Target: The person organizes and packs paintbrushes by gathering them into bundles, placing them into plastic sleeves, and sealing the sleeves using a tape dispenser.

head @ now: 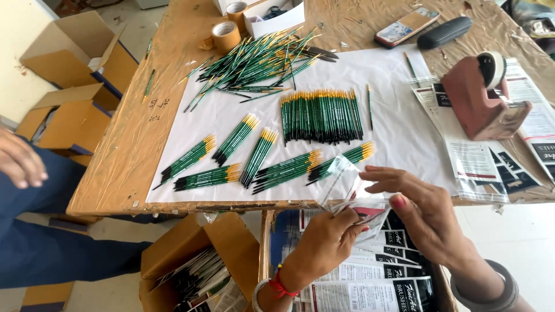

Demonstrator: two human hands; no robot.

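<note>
Head camera view: left hand (pixel 326 240) and right hand (pixel 419 211) both pinch a clear plastic sleeve (pixel 347 185) at lower centre of the frame, fingers closed on its edges. The sleeve is held over the near edge of the table (pixel 124 167), just below a small bundle of green brushes (pixel 341 162). More bundles lie on white paper (pixel 393 127) mid-frame. A red tape dispenser (pixel 483 98) stands at upper right. Another person's hand (pixel 20 162) shows at far left.
</note>
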